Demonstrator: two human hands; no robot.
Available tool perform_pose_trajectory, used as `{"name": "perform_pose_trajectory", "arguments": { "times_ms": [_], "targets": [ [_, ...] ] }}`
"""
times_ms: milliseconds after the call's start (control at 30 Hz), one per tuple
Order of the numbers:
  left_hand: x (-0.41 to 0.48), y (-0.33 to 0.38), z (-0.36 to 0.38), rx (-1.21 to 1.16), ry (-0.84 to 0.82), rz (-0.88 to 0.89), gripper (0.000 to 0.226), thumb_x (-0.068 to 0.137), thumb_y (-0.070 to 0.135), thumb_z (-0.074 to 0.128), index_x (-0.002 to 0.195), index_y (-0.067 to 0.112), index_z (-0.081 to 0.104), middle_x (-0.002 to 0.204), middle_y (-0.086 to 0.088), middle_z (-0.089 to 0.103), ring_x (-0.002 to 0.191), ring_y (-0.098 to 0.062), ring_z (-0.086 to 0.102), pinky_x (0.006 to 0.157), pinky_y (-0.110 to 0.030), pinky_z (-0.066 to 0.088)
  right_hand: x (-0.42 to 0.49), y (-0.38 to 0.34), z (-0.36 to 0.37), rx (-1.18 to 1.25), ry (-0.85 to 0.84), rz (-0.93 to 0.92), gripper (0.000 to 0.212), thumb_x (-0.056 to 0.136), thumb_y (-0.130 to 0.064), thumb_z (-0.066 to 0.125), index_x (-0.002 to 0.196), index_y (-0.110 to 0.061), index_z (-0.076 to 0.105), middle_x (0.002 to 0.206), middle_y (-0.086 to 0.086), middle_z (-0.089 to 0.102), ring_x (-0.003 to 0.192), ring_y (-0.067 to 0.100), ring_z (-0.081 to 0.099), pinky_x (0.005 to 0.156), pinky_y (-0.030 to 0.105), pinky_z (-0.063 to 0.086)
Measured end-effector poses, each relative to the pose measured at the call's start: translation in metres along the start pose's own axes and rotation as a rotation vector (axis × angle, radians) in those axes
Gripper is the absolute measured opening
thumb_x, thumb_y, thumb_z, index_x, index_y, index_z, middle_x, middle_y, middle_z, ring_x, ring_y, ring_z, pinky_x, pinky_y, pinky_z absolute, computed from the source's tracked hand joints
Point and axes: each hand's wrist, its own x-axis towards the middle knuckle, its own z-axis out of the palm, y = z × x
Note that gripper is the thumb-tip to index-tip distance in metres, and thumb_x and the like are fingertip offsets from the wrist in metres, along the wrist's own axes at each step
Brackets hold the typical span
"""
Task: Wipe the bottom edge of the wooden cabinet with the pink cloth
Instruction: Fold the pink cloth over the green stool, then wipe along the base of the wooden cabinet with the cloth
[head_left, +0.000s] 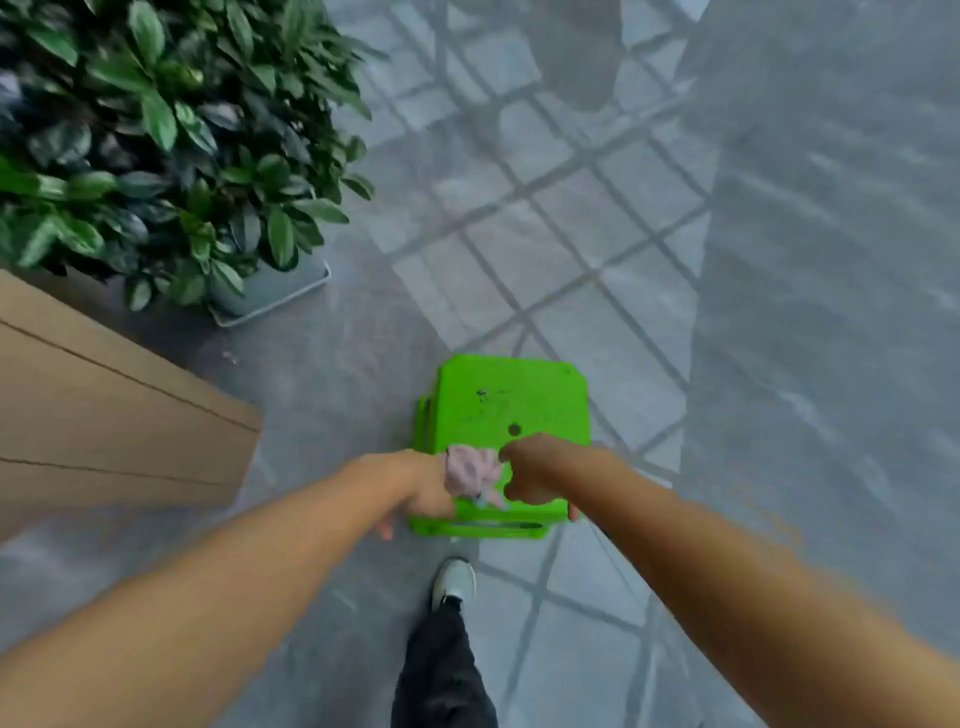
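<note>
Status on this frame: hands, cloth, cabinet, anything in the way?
Left hand shut on pink cloth and near edge of green stool. Right hand also gripping the stool. Wooden cabinet off left, untouched. Potted plant beyond it.

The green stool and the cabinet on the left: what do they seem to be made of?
Green stool: probably moulded plastic, judging by its uniform bright colour, rounded corners and a small hole in the seat. Cabinet: looks like light matte wood or wood-look board with thin panel seams; blur leaves it open.
</note>
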Motion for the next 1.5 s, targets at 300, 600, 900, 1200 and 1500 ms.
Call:
{"name": "perform_pose_trajectory", "arguments": {
  "times_ms": [300, 600, 900, 1200, 1500],
  "targets": [
    [0.176, -0.034, 0.098, -0.628, 0.523, 0.120, 0.059, 0.086, 0.026, 0.064, 0.141, 0.031, 0.043, 0.130, -0.016, 0.064, 0.111, -0.042, 0.067, 0.088, -0.046, 0.055, 0.174, 0.026, 0.115, 0.521, 0.348, -0.039, 0.029, 0.079, -0.007, 0.062, 0.107, -0.013, 0.054, 0.086, 0.020, 0.069, 0.069, 0.041, 0.064, 0.053, 0.044, 0.050],
    [0.181, -0.106, 0.117, -0.995, 0.770, 0.153, 0.044, 0.078, 0.024, 0.074, 0.115, 0.038, 0.052, 0.075, 0.018, 0.054, 0.069, 0.001, 0.057, 0.056, -0.003, 0.034, 0.205, -0.045, 0.109, 0.530, 0.441, -0.173, 0.027, 0.062, -0.018, 0.052, 0.088, -0.009, 0.057, 0.067, 0.011, 0.066, 0.059, 0.033, 0.057, 0.053, 0.040, 0.049],
    [0.210, -0.293, 0.153, -1.219, 0.760, -0.257, 0.040, 0.067, 0.053, 0.074, 0.098, 0.038, 0.055, 0.073, 0.011, 0.066, 0.077, -0.024, 0.066, 0.063, -0.033, 0.048, 0.326, -0.217, 0.152, 0.467, 0.177, -0.154, 0.030, 0.078, 0.004, 0.044, 0.090, -0.015, 0.065, 0.065, 0.017, 0.072, 0.057, 0.032, 0.072, 0.055, 0.046, 0.061],
    [0.384, -0.450, 0.202, -1.309, 0.924, -0.442, 0.046, 0.070, 0.066, 0.068, 0.099, 0.034, 0.053, 0.094, -0.001, 0.073, 0.085, -0.033, 0.071, 0.069, -0.041, 0.059, 0.542, -0.314, 0.254, 0.345, 0.185, -0.291, 0.026, 0.086, -0.011, 0.050, 0.104, -0.020, 0.068, 0.091, 0.016, 0.076, 0.087, 0.036, 0.071, 0.081, 0.045, 0.059],
    [0.511, -0.545, 0.244, -1.125, 1.272, -0.185, 0.065, 0.084, 0.023, 0.070, 0.146, 0.034, 0.053, 0.105, 0.001, 0.079, 0.092, -0.012, 0.069, 0.078, -0.006, 0.044, 0.686, -0.339, 0.309, 0.091, 0.544, -0.707, 0.070, 0.089, -0.026, 0.061, 0.152, -0.018, 0.032, 0.162, 0.023, 0.017, 0.147, 0.039, 0.026, 0.114, 0.039, 0.033]
  ]
}}
